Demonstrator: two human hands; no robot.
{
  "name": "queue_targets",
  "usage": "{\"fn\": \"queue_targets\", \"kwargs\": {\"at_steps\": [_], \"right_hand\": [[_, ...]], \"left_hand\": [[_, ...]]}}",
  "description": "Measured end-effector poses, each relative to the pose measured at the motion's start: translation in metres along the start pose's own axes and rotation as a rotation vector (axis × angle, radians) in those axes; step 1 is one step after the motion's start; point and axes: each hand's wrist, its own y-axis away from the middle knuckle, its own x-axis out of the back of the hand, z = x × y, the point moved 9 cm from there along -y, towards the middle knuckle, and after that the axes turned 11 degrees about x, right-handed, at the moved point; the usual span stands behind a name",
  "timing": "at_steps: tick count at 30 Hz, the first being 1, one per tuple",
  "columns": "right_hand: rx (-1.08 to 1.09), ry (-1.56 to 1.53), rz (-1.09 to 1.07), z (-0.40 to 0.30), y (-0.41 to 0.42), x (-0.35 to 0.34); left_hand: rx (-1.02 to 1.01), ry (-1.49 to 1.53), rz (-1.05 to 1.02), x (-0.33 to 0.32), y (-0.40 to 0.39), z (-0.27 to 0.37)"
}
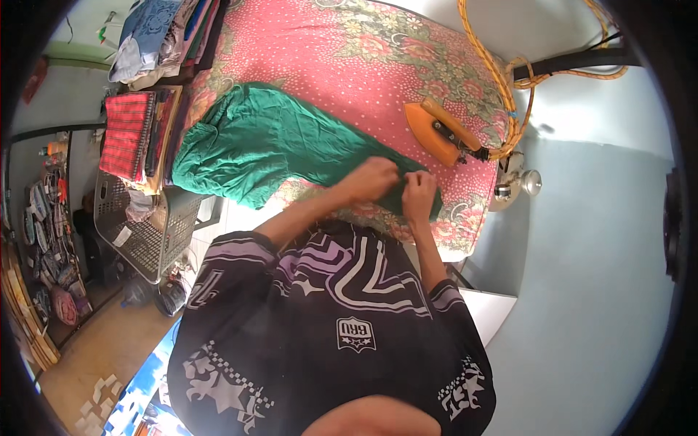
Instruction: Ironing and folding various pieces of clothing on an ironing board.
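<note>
A wrinkled green garment (305,144) stretches diagonally across the padded table, its broad, bunched part at the left and a narrower part running to my hands. My left hand (373,177) rests on this narrower part with fingers curled; it is slightly blurred, and its fingertips are hidden. Just to its right, my right hand (420,195) pinches the garment near its right end. An orange iron (433,133) with a wooden handle lies on the table cover beyond my right hand, apart from the garment.
A pink floral cloth (322,54) covers the table. Folded clothes stand at the left: a red plaid stack (128,133) and a blue-topped stack (155,32). Below is a grey plastic basket (169,231). A yellow cord (482,60) loops from the iron, near a wall (589,229) at right.
</note>
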Motion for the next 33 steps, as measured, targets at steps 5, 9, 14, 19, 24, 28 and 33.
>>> {"fn": "queue_targets", "kwargs": {"at_steps": [5,9,14,19,24,28,33], "right_hand": [[0.083,-0.019,-0.067,-0.013,0.006,0.003],[0.048,0.097,-0.081,-0.016,0.001,0.011],[0.012,0.102,-0.116,-0.008,0.002,-0.002],[-0.008,0.111,-0.131,-0.004,0.007,-0.005],[-0.013,0.082,-0.133,-0.004,0.004,-0.004],[-0.009,0.076,-0.127,-0.005,0.003,-0.004],[-0.016,0.07,-0.12,-0.006,0.003,0.001]], "left_hand": [[0.215,-0.367,0.539,0.116,0.033,-0.079],[0.229,-0.366,0.058,0.101,0.003,-0.111],[0.14,-0.083,0.197,0.121,-0.003,-0.119],[0.105,-0.266,0.258,0.117,-0.004,-0.07],[0.094,-0.079,0.176,0.083,-0.023,-0.071],[0.003,-0.03,0.209,0.095,-0.026,-0.066],[0.027,-0.127,0.361,0.119,-0.02,-0.067]]}}
